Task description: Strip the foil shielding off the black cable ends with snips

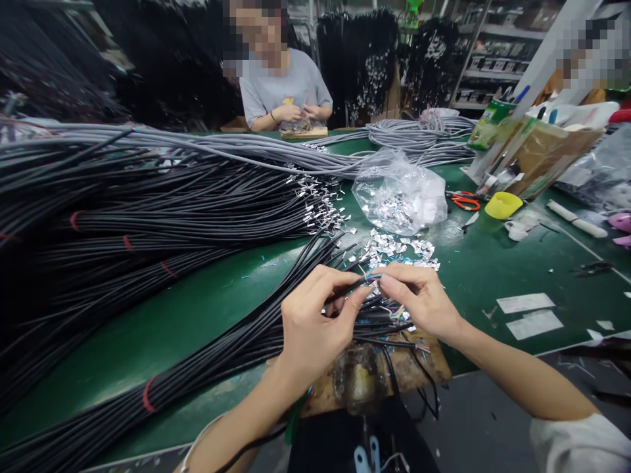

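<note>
left hand point(315, 315), right hand point(424, 295) nearly meeting, fingertips point(387, 282) pinched, forearms point(522, 378) angled inward

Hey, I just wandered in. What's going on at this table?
A person has a black cable in hand: the left hand grips it near its end, and the right hand pinches at thin blue wires coming out. A tied bundle of black cables stretches away to the left on the green table. Beyond the hands lie silvery scraps and a clear plastic bag. Another person sits across the table.
</note>
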Available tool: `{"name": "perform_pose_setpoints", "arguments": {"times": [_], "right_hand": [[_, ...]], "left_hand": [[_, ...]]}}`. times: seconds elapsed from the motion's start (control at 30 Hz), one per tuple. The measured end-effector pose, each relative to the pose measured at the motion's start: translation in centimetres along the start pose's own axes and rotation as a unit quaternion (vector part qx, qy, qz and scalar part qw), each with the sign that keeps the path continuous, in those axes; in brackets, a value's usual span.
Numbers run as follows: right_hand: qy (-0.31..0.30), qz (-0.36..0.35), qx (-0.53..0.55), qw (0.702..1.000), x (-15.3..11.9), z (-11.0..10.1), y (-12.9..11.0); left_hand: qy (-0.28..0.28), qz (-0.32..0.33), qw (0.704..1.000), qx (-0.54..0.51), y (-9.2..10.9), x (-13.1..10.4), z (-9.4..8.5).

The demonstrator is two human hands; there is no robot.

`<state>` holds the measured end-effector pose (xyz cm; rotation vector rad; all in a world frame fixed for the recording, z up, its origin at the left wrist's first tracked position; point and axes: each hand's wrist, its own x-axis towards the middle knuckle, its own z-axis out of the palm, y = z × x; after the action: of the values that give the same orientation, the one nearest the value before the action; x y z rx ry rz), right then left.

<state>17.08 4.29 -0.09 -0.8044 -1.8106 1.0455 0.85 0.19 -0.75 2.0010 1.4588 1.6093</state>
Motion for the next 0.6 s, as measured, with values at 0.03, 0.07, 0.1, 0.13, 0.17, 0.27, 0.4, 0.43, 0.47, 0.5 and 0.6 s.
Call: {"name": "perform_pose_setpoints", "arguments": {"times": [0.03,0.07,0.1,0.13,0.17,0.27,0.4,0.43,0.47,0.5,0.6], "right_hand": [[0.007,0.001,-0.004,1.0,-0.04,0.11,0.01],[0.015,-0.002,-0.01,1.0,-0.09,0.22,0.01],[0.023,-0.007,-0.017,1.0,-0.15,0.3,0.03],[0.029,-0.013,-0.023,0.999,-0.21,0.36,0.04],[0.033,-0.019,-0.028,0.999,-0.28,0.4,0.06],[0.036,-0.03,-0.038,0.998,-0.39,0.32,0.1],[0.02,-0.031,-0.041,0.998,-0.3,0.08,0.01],[0.017,-0.032,-0.039,0.999,-0.26,0.04,-0.03],[0.015,-0.032,-0.039,0.999,-0.22,0.01,-0.08],[0.013,-0.031,-0.039,0.999,-0.19,-0.02,-0.13],[0.004,-0.029,-0.041,0.999,-0.18,-0.09,-0.25]], "left_hand": [[0.012,-0.005,1.0,0.006,-0.04,-0.07,0.08],[0.023,-0.006,1.0,0.009,-0.09,-0.14,0.14],[0.032,-0.002,0.999,0.01,-0.14,-0.21,0.16],[0.036,0.007,0.999,0.01,-0.18,-0.26,0.16],[0.036,0.018,0.999,0.011,-0.21,-0.31,0.14],[0.042,0.046,0.998,0.018,-0.2,-0.35,0.04],[0.057,0.077,0.995,0.03,-0.17,-0.32,0.03],[0.06,0.084,0.994,0.033,-0.2,-0.32,0.06],[0.063,0.09,0.993,0.036,-0.23,-0.32,0.09],[0.067,0.094,0.993,0.037,-0.27,-0.33,0.13],[0.082,0.101,0.991,0.037,-0.36,-0.39,0.22]]}}
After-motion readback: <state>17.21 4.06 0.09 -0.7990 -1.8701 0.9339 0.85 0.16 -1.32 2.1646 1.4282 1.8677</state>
